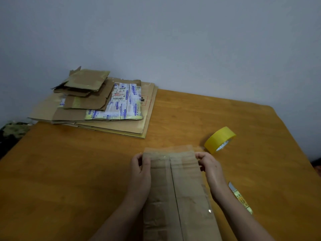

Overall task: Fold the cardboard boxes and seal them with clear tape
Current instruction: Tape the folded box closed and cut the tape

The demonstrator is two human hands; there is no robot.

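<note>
Box [180, 188] lying lengthwise at the near edge of the desk [69, 162], a little right of centre, its long top seam [173, 188] running away from the person. The left hand [140, 169] is gripping the far left corner, fingers curled down the side and thumb on top. The right hand [210, 166] is pinching the far right corner in the same way, so both hands are closed on cardboard and neither is free. A glossy strip of clear tape [166, 153] is crossing the far end, and the 2 hands appear to be pressing it down over the edge. The roll of tape [219, 140] is standing on its rim just beyond the right hand, toward the right edge of the desk; whether the strip is joined to it cannot be told. A cutter [240, 197] is lying just beside the right forearm, what looks like a bare blade tip pointing away. A stack of flattened cardboard [104, 105] is waiting at the far left corner, overhanging the left edge. Risks as judged from here: 1, uneven thumb pressure could be trapping wrinkles or setting the strip crooked, leaving the 2 top flaps gaping along the seam; 2, if the strip is attached to the roll, a tug could be sending the roll toward the right edge; 3, the right forearm, drawing back, could be brushing the blade; 4, a jolt to the desk could be tipping the overhanging stack off.
</note>
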